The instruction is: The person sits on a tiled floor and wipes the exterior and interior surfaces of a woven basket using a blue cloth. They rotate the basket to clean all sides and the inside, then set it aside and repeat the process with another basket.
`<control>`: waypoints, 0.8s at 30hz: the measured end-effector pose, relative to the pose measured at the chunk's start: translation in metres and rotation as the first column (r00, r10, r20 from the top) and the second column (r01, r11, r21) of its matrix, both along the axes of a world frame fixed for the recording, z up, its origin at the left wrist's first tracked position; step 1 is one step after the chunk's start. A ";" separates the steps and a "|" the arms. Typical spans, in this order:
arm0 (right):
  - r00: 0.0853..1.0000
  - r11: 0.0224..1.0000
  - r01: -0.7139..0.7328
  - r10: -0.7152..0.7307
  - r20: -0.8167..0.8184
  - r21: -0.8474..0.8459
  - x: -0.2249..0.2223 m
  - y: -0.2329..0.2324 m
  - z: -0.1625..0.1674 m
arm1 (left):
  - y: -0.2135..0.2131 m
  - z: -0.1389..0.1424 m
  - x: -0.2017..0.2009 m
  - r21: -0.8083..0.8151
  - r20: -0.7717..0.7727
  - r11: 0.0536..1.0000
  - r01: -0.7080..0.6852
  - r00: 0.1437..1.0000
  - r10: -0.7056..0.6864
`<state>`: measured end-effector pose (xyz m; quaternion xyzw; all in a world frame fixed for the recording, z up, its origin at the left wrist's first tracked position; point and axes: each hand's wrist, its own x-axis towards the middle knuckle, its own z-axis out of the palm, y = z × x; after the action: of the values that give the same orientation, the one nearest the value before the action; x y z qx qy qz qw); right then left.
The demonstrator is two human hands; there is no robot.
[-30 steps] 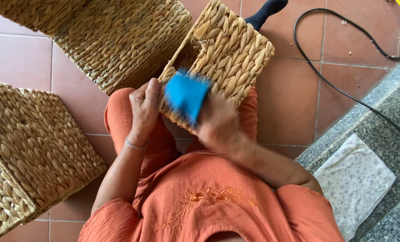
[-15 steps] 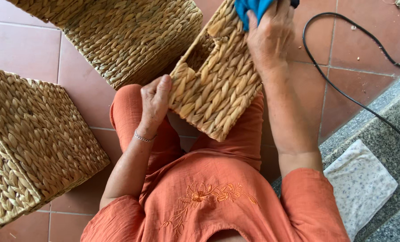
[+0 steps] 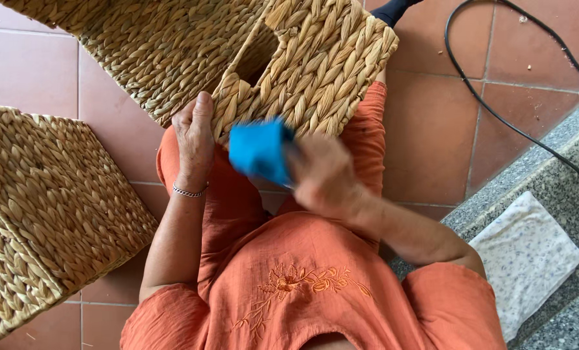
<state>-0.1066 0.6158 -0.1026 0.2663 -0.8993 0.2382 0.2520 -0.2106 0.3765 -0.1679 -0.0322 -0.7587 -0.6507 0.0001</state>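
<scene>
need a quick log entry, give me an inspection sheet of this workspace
surface: red tiled floor, grey stone step at right
job's things: woven basket on the lap; blue cloth, blurred
clutter: two more woven baskets, one at left, one at top; pale speckled cloth on the step
hands: left hand grips the basket edge; right hand holds the blue cloth
cables: black cable across floor and step
surroundings: nothing seen
</scene>
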 end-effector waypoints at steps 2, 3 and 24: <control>0.985 0.982 0.170 -0.169 -0.020 0.080 -0.045 0.033 0.001 | 0.003 0.002 0.003 0.035 0.031 0.999 0.007 0.999 -0.008; 0.951 0.919 0.309 -0.290 -0.111 0.245 -0.063 0.053 0.002 | 0.004 0.003 0.005 0.035 0.040 0.999 0.005 0.999 -0.006; 0.953 0.951 0.269 -0.240 -0.185 0.154 -0.109 0.052 -0.038 | 0.014 -0.005 0.030 0.165 0.106 0.980 0.112 0.986 -0.131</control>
<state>-0.2157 0.6680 -0.1405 0.1877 -0.9201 0.0998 0.3290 -0.1803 0.3903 -0.1726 -0.0404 -0.6999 -0.7084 -0.0816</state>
